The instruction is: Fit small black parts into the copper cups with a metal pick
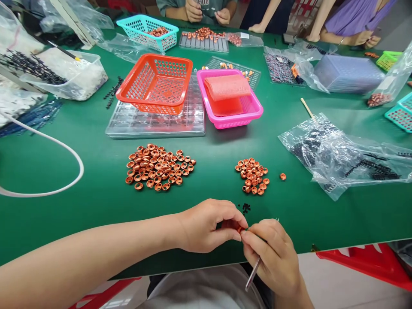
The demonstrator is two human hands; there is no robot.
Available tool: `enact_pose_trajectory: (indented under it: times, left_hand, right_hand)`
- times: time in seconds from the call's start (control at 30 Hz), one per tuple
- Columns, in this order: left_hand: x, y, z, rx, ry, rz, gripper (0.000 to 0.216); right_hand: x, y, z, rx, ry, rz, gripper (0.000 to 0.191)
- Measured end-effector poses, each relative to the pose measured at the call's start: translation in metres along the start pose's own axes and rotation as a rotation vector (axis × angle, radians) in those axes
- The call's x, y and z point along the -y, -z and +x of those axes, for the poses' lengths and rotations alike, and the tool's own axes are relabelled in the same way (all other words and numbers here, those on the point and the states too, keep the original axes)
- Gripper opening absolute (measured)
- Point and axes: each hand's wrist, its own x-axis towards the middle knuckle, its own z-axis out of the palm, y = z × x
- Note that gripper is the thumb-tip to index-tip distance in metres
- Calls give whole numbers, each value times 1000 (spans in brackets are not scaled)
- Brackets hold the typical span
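Note:
Near the table's front edge my left hand (pixel 212 225) pinches a small copper-coloured cup-like part (pixel 240 230), mostly covered by the fingers. Against it press the fingertips of my right hand (pixel 273 253), which is closed around slim metal tweezers (pixel 253 274); their tips are hidden. Just beyond the fingers lie tiny black pieces (pixel 246 208). Farther off is a small heap of copper-coloured parts (pixel 253 176), with a single copper-coloured part (pixel 283 176) to its right. A larger heap of the same parts (pixel 157 167), with holes in them, spreads to the left.
An orange basket (pixel 154 103) rests on stacked clear trays (pixel 154 128), beside a pink basket (pixel 231 122) holding pink wrap. Plastic bags with black pieces (pixel 337 154) lie right. A white cable (pixel 80 167) loops at left. Co-workers' hands (pixel 206 13) are across the table.

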Motion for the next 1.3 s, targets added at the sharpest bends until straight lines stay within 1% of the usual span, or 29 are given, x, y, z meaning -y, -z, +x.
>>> enact_pose_trajectory:
  times: [0.1,0.23,0.37,0.63,0.8,1.1,1.3]
  left_hand:
    - [2,0,-1,2,-22,30,11]
    - [3,-1,-1,11,-16,33,12]
    - [2,-2,-1,-7,-25,43,12]
    - [2,-4,-2,-24,-50,47,13]
    - [3,-5,-3,-25,-40,49,13]
    - [4,-6,-2,-20,-48,85,14]
    - [3,-5,-1,-14,-49,101,14]
  right_hand:
    - [0,0,0,5,5,-1,25]
    - [1,0,2,-1,4,1,26]
    - [2,0,3,-16,15,22,28]
    - [1,0,2,-2,44,68,30]
    - [0,0,1,43,20,80,30]
    - [0,-4,2,14,21,79,26]
    - [0,-4,3,37,9,76,24]
